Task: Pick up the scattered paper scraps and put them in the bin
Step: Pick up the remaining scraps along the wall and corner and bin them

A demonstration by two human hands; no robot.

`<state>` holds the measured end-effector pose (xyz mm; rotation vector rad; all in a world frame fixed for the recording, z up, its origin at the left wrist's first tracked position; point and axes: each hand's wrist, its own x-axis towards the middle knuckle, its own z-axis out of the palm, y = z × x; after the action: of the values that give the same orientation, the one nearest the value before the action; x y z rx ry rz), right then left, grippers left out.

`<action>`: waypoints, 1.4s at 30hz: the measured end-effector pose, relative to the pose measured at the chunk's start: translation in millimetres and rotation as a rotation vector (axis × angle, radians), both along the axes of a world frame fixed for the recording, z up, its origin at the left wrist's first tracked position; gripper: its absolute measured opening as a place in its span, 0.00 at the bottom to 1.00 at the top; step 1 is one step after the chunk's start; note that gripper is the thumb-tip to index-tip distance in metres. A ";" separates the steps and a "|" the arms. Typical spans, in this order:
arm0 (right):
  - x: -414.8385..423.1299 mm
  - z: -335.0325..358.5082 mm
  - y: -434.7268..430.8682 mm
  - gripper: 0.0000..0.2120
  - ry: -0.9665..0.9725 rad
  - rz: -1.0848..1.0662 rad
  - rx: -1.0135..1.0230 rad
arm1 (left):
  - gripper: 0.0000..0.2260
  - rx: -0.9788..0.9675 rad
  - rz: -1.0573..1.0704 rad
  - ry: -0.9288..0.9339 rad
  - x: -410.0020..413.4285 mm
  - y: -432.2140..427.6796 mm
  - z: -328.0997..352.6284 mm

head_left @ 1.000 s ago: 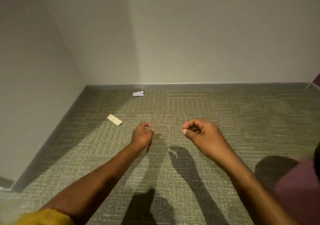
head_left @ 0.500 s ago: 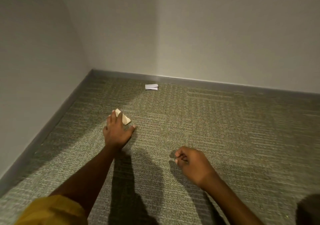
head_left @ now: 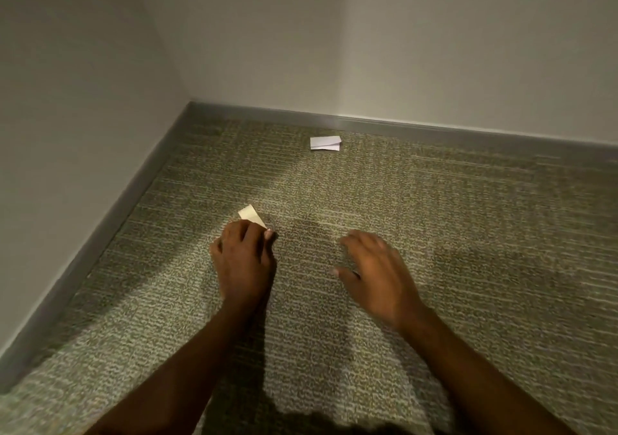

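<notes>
A small beige paper scrap [head_left: 250,215] lies on the green carpet, its near end under the fingers of my left hand [head_left: 243,257], which curl round it with the thumb at its right edge. A white folded paper scrap [head_left: 325,143] lies farther off, close to the back skirting. My right hand [head_left: 371,269] hovers over the carpet to the right of the left hand, fingers spread and relaxed, holding nothing. No bin is in view.
Two pale walls meet in a corner at the back left, edged by a grey skirting board [head_left: 140,187]. The carpet [head_left: 451,234] stretches away to the right. Shadows of my arms fall on it.
My left hand has closed its fingers onto the beige scrap, which it only touched before. My right hand has come forward and uncurled. The view has moved closer to the corner.
</notes>
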<state>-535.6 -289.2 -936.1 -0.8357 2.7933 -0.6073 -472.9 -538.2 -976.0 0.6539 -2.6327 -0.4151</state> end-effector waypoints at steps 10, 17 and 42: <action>-113.6 0.3 -80.7 0.46 0.071 0.103 0.217 | 0.15 0.022 0.029 -0.104 -9.5 -0.3 -2.3; -188.9 29.0 -137.7 0.64 0.151 0.078 0.231 | 0.09 0.016 0.023 -0.081 -13.2 -1.4 -5.6; -172.9 31.5 -142.7 0.14 0.169 0.050 0.185 | 0.11 0.061 -0.006 -0.088 -10.8 -2.9 -0.7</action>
<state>-708.5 -431.9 -904.6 -0.9546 2.9102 -0.2757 -483.6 -541.1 -976.8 0.6984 -2.7147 -0.4808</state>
